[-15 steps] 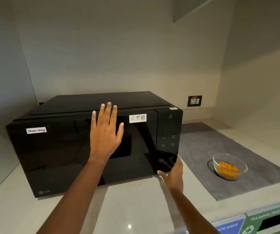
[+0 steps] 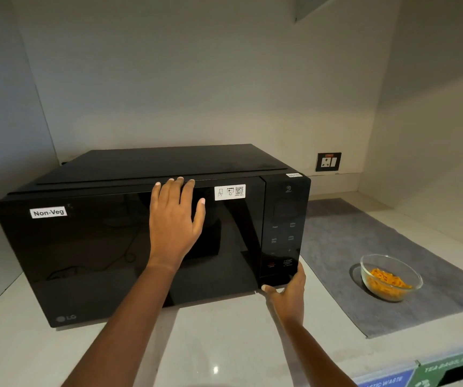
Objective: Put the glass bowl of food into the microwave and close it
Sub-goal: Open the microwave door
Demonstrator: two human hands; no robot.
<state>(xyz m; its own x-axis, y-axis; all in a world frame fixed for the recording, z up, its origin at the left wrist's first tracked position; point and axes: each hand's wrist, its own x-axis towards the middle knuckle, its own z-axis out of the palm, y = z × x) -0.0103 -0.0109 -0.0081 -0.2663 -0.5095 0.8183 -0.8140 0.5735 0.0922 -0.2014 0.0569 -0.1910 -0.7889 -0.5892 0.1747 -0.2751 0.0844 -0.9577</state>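
Note:
A black microwave (image 2: pixel 90 247) with a "Non-Veg" label stands on the pale counter, its glossy door shut. My left hand (image 2: pixel 173 219) lies flat against the door, fingertips at the door's top edge. My right hand (image 2: pixel 289 291) is at the lower right corner of the front, fingers on the bottom of the control panel, thumb spread toward the door. To the right, apart from both hands, a clear glass bowl (image 2: pixel 391 276) with orange food sits on a grey mat (image 2: pixel 344 227).
Walls enclose the nook on the left, back and right. A wall socket (image 2: pixel 328 161) is behind the microwave at the right. Green and blue waste-bin labels (image 2: pixel 431 372) show at the lower right, below the counter's (image 2: pixel 219 344) front edge.
My left hand has slid up the door so its fingertips reach the top edge. My right hand stays at the lower right corner of the microwave.

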